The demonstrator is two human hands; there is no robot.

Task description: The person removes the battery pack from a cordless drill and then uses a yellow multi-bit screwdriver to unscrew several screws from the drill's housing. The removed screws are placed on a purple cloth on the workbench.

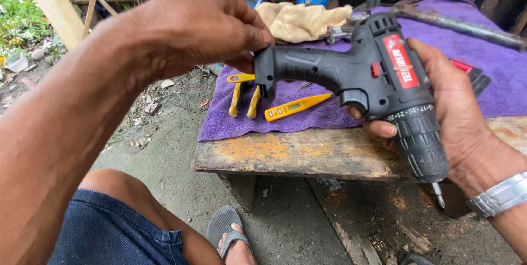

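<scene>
Purple towel (307, 114) covers a worn wooden bench (285, 155) outdoors, both hands' fingers clamped on the drill (379, 78).

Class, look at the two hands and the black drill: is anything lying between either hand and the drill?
Nothing visible does. The right hand already grips the drill around its body, and the left hand pinches the bottom end of its handle. The yellow tester pen and yellow-handled pliers lie below on the purple cloth.

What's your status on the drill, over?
Right hand grips the black cordless drill by its body, bit down. Left hand pinches the handle's base. Yellow tester pen on purple towel, clear of both.
</scene>
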